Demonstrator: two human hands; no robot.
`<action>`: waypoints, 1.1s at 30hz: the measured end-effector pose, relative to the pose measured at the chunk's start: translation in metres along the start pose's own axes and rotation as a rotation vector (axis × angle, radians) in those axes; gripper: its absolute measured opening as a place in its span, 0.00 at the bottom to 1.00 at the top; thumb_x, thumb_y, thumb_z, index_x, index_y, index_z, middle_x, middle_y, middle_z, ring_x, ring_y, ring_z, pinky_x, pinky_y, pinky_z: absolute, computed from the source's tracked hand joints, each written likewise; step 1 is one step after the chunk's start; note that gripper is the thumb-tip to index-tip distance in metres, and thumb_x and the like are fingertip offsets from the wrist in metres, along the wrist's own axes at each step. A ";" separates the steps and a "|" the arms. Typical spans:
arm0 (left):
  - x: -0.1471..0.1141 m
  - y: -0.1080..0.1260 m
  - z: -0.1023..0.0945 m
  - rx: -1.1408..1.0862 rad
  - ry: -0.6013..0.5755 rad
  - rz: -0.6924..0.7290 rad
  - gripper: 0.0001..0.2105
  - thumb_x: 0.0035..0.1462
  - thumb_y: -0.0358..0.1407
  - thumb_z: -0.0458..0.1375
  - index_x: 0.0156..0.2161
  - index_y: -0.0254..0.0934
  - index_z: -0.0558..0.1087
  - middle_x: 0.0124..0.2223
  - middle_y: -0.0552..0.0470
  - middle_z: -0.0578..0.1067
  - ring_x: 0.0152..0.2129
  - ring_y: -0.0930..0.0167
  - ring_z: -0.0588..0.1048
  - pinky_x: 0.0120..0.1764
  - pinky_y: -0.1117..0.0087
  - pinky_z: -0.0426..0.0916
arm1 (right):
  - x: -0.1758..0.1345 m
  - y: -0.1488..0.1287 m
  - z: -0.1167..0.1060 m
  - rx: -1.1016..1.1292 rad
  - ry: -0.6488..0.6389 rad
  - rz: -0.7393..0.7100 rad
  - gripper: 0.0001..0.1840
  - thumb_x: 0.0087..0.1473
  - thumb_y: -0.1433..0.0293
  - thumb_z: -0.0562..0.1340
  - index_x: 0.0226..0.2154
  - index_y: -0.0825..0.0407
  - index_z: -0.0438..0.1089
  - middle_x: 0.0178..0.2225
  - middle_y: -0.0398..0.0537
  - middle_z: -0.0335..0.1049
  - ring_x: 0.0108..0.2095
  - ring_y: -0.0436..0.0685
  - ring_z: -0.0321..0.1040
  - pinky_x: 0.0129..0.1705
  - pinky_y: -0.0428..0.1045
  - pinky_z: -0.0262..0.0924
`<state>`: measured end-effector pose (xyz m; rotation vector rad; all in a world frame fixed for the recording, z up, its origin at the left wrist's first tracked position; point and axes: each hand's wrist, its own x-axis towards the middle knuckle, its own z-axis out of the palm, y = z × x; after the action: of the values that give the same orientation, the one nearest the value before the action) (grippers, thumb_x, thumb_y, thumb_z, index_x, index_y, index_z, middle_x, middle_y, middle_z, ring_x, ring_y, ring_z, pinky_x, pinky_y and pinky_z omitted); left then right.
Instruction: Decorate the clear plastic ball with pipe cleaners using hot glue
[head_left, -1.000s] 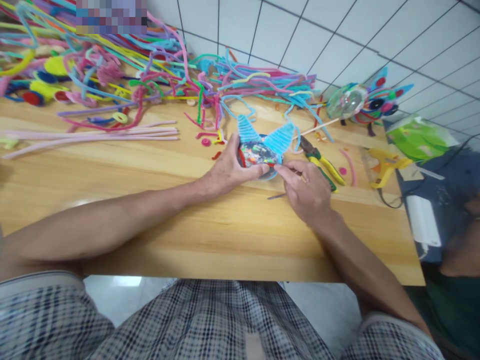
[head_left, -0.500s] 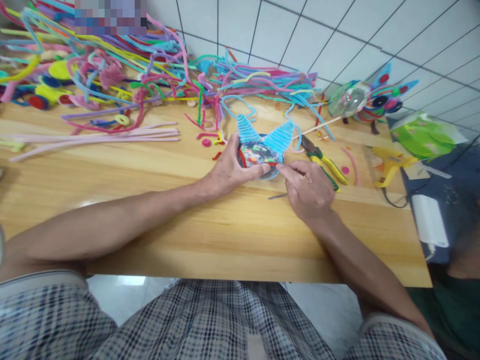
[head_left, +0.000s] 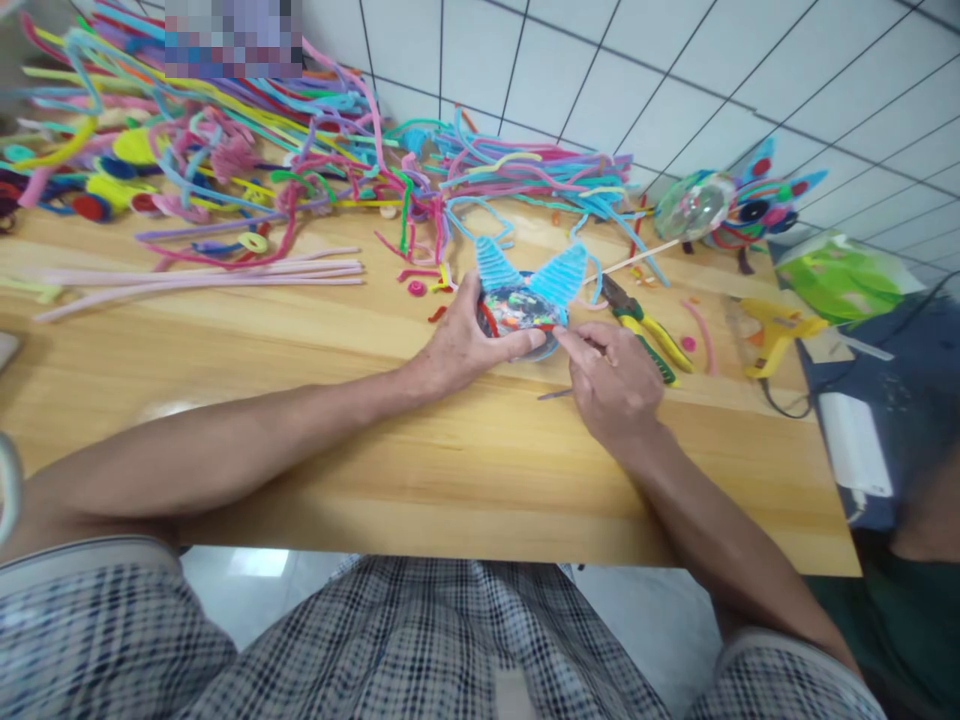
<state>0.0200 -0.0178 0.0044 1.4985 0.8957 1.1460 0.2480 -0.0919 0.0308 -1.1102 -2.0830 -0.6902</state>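
Note:
My left hand (head_left: 457, 335) is closed around a round craft piece (head_left: 517, 308) on the table, thumb along its front edge. Two blue pipe-cleaner ears (head_left: 561, 275) stand up from its back, and a multicoloured, shiny surface shows between them. Along the near side runs a red pipe-cleaner strip (head_left: 543, 328). My right hand (head_left: 616, 380) presses its index fingertip against the end of this strip, near my left thumb; its other fingers are curled. From beneath them pokes a thin dark pointed tip (head_left: 555, 394); whether they grip it I cannot tell.
Yellow-green pliers (head_left: 652, 335) lie right of my hand, a yellow glue gun (head_left: 780, 330) farther right. Behind is a pile of pipe cleaners (head_left: 525, 165); pink ones (head_left: 300, 272) lie left. A decorated animal figure (head_left: 757, 210) stands back right. Part of another person (head_left: 926, 520) shows.
The view has shifted slightly. Both hands stay on the craft piece in nearly the same pose, with my right index finger still against the red strip.

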 end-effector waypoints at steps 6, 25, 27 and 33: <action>-0.002 -0.001 0.002 -0.030 -0.004 -0.005 0.44 0.47 0.67 0.82 0.57 0.44 0.70 0.63 0.42 0.80 0.62 0.52 0.81 0.68 0.46 0.78 | -0.003 -0.001 0.003 0.049 0.028 0.018 0.32 0.72 0.83 0.66 0.68 0.37 0.80 0.47 0.45 0.89 0.44 0.55 0.84 0.47 0.52 0.78; -0.003 -0.006 -0.002 -0.005 -0.101 0.112 0.46 0.54 0.60 0.80 0.68 0.44 0.66 0.64 0.37 0.80 0.63 0.47 0.82 0.67 0.40 0.79 | -0.008 0.005 -0.001 0.056 0.006 0.066 0.24 0.73 0.80 0.67 0.63 0.42 0.82 0.48 0.47 0.89 0.45 0.58 0.87 0.49 0.53 0.80; -0.002 -0.007 -0.002 -0.001 -0.104 0.124 0.45 0.55 0.60 0.80 0.67 0.44 0.66 0.64 0.37 0.80 0.63 0.46 0.82 0.67 0.39 0.79 | -0.009 0.006 0.000 0.055 0.004 0.071 0.26 0.72 0.80 0.67 0.64 0.40 0.81 0.48 0.47 0.89 0.45 0.59 0.87 0.49 0.54 0.80; -0.003 -0.002 -0.003 -0.012 -0.114 0.106 0.42 0.56 0.62 0.79 0.64 0.43 0.67 0.66 0.37 0.80 0.64 0.48 0.81 0.69 0.43 0.79 | -0.011 0.006 0.001 0.063 0.005 0.093 0.26 0.72 0.80 0.66 0.64 0.40 0.82 0.48 0.47 0.89 0.46 0.59 0.87 0.50 0.53 0.79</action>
<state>0.0161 -0.0192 0.0019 1.6005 0.7385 1.1278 0.2569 -0.0937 0.0224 -1.1608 -2.0205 -0.5783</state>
